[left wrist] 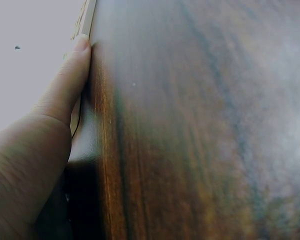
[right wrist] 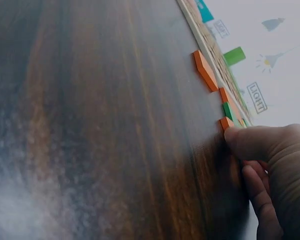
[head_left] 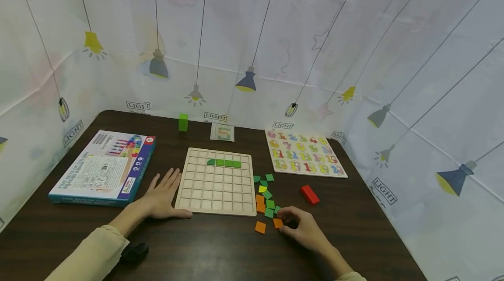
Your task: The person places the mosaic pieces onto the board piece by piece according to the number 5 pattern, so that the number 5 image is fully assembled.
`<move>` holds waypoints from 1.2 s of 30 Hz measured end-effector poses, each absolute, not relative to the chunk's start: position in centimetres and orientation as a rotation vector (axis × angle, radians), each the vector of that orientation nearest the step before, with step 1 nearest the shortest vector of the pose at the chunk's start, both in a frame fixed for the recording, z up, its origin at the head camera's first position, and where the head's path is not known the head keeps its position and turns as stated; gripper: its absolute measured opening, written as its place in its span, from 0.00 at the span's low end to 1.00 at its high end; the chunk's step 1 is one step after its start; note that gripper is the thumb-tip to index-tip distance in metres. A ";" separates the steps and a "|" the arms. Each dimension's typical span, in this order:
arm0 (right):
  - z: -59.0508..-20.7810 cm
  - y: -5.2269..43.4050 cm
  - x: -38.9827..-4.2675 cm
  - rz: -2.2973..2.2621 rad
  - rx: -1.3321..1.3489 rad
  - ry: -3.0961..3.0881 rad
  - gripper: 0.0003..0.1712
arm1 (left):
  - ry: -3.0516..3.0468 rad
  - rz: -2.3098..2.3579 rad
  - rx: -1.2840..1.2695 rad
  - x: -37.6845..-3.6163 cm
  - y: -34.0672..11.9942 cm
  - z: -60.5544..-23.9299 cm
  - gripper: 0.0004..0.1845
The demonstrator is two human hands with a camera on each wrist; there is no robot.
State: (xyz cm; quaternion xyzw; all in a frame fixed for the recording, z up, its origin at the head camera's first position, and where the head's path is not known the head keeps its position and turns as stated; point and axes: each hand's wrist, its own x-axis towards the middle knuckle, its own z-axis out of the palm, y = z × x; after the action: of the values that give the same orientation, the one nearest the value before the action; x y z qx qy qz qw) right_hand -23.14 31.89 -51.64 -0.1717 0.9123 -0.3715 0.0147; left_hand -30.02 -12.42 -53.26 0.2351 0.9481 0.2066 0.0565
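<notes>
On the grid board (head_left: pixel 215 184), four green tiles (head_left: pixel 224 163) sit.

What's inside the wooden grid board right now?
The wooden grid board holds four green tiles in one row near its far edge. The other cells look empty. The left hand rests against its left edge, covering no cells.

The head camera looks forward and down over the whole tabletop (head_left: pixel 220 246) toward the curtained corner at 12 o'clock. Both wrist cameras sit very close to the wood, nearly skimming it — the left shares the grid board's (head_left: pixel 215 182) edge (left wrist: pixel 88 15), the right shares the orange tiles (right wrist: pixel 206 70) lying at the board's 4 o'clock.
</notes>
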 end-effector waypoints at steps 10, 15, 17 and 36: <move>-51.4 31.6 -23.8 -1.158 -0.597 2.828 0.18 | 2.867 0.623 0.700 -30.1 -12.7 -52.9 0.69; -51.2 31.1 -24.3 -1.241 -0.618 2.844 0.19 | 2.857 0.666 0.710 -29.9 -12.8 -52.3 0.68; -51.1 30.7 -24.6 -1.248 -0.643 2.867 0.19 | 2.861 0.629 0.696 -29.9 -12.8 -52.3 0.68; -50.8 23.6 -29.8 -1.379 -0.908 2.877 0.17 | 2.875 0.626 0.721 -29.8 -12.3 -52.9 0.70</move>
State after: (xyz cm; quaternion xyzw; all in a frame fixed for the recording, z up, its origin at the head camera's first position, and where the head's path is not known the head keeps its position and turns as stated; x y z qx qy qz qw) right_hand -29.84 23.61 -50.82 -0.2727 0.8640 -0.4141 -0.0876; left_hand -29.84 -12.28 -52.93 0.2378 0.9475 0.2065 0.0560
